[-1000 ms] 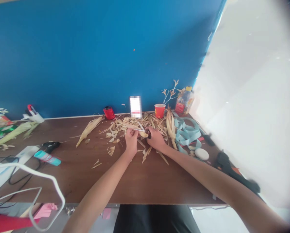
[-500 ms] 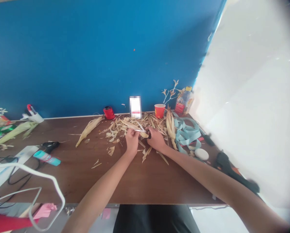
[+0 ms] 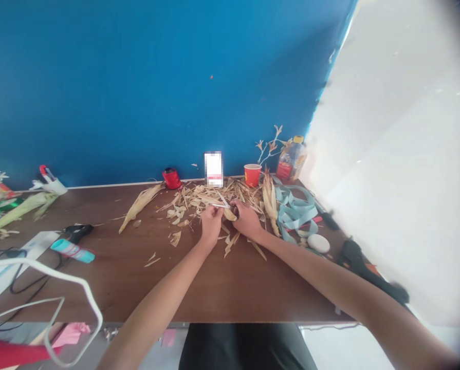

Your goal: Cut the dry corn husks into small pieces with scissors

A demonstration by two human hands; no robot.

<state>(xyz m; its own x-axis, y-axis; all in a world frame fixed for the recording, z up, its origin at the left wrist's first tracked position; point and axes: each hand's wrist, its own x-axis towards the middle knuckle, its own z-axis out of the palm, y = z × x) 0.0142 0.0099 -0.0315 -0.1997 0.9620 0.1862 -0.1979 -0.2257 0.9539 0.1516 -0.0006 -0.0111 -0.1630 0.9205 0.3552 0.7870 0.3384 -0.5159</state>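
Near the middle of the table, my right hand point(image 3: 247, 220) is closed round the dark handles of a pair of scissors point(image 3: 225, 199). Their blades stand apart and point to the left and away from me. My left hand point(image 3: 211, 222) is closed, with its fingertips pinching a pale dry corn husk point(image 3: 208, 199) by its near edge. This husk lies across the blades, and a curled tip of husk point(image 3: 230, 214) shows below them, between my hands. Cut scraps of husk point(image 3: 193, 195) are heaped behind both hands and scattered around them.
A red cup point(image 3: 252, 175), a plastic bottle point(image 3: 291, 160) and pale blue ribbon point(image 3: 297, 208) are at the right, with a glue gun point(image 3: 368, 270). A whole husk point(image 3: 141, 206) lies left. A power strip point(image 3: 19, 262) and white cable point(image 3: 81, 285) occupy the left edge.
The scissor blades have opened slightly wider. My left hand has shifted slightly to the right and down, while my right hand stays in nearly the same place.
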